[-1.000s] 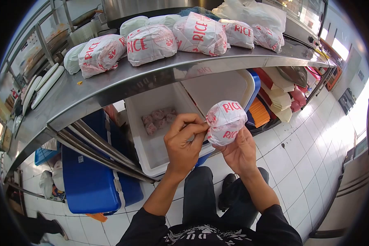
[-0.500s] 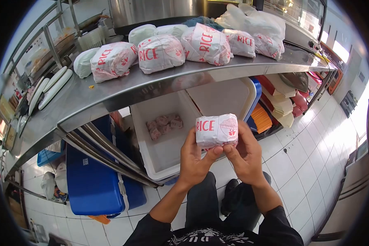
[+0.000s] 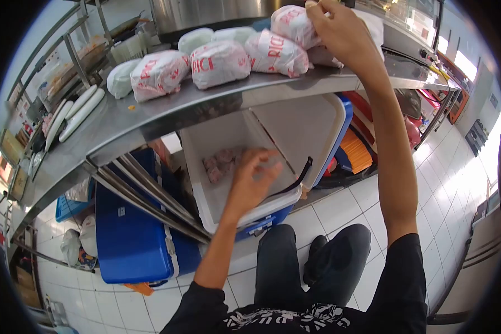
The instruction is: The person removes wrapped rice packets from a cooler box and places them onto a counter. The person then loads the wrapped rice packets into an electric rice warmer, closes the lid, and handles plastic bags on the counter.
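Note:
My right hand [image 3: 342, 30] reaches up over the steel counter [image 3: 189, 114], its fingers on a wrapped bundle [image 3: 293, 25] on top of the row. Below it in the row lie more white paper bundles printed RICE in red, such as one [image 3: 221, 64] near the middle and one [image 3: 276, 53] to its right. My left hand [image 3: 256, 175], slightly blurred, hovers over the open white-lined cooler [image 3: 206, 214] with fingers apart and nothing in them. Several small wrapped pieces [image 3: 214, 167] lie inside the cooler.
A closed blue cooler [image 3: 131, 234] stands at the left behind metal legs. White plates [image 3: 83, 114] lean on the counter's left end. A large steel pot [image 3: 217, 14] stands behind the bundles. Orange packets [image 3: 357, 153] lie right of the open cooler's lid [image 3: 312, 119].
The wrapped bundle held between both hands has gone up to the counter row with my right hand. My left hand has let go and moved left over the cooler.

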{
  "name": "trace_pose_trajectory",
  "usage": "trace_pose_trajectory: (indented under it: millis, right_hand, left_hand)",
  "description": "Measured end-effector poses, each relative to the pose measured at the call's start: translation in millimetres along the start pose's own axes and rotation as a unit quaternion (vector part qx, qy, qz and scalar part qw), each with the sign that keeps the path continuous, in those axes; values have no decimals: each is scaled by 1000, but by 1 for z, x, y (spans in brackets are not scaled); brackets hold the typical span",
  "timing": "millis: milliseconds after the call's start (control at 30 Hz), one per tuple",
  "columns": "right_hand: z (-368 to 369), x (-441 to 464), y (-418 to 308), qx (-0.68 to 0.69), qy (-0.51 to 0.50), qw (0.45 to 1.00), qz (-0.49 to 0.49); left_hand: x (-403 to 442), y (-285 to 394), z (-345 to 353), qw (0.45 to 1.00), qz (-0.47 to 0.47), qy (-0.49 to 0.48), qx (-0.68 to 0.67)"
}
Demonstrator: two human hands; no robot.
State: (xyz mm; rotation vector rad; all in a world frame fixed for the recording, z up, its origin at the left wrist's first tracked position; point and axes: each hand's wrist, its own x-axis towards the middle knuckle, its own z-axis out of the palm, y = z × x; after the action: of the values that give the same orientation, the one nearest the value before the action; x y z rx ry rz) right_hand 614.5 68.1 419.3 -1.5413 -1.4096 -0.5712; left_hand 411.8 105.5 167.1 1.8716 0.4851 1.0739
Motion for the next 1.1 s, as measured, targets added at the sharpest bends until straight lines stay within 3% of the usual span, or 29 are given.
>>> trace_pose_trajectory:
  millis: [100, 167, 200, 233, 300, 367, 433, 533, 600, 633, 733, 833, 933, 1033, 1100]
  right_hand:
    - [10, 6, 13, -63, 14, 998, -4]
    - [2, -9, 1, 42, -12, 993, -107]
    - [-11, -27, -20, 27, -36, 999, -31]
    - [-28, -39, -33, 218, 24, 972, 79]
    - [-29, -76, -20, 208, 123, 970, -11]
    - [-17, -125, -7, 78, 168, 967, -177]
    - [-26, -173, -16, 183, 120, 965, -148]
    - [-12, -229, 0, 233, -26, 964, -124]
    - [8, -261, 21, 231, -72, 970, -1]
    - [11, -267, 30, 221, -109, 969, 15]
    - [10, -272, 48, 188, -181, 964, 52]
    - [-5, -273, 61, 159, -224, 958, 86]
    - [-11, -277, 79, 144, -229, 955, 120]
    - [-17, -278, 88, 123, -234, 953, 150]
    - [-19, -278, 87, 118, -250, 945, 175]
  left_hand:
    - [31, -63, -25, 992, -117, -18, 33]
    - [55, -87, -45, 962, -210, -113, 133]
    - [65, -92, -51, 928, -256, -184, 200]
    - [75, -121, -49, 882, -244, -232, 331]
    - [84, -227, -38, 737, -206, -306, 567]
    - [74, -288, -36, 732, -239, -300, 563]
    - [64, -303, -37, 750, -273, -275, 536]
    - [35, -430, -45, 776, -326, -213, 496]
    - [37, -431, -39, 763, -297, -197, 538]
    - [31, -439, -37, 754, -286, -194, 558]
    - [38, -472, -47, 695, -135, -181, 683]
    - [56, -450, -47, 706, -223, -281, 610]
    - [45, -436, -37, 749, -189, -157, 615]
    - [44, -465, -39, 800, -190, -96, 561]
    - [49, -468, -47, 787, -176, -173, 566]
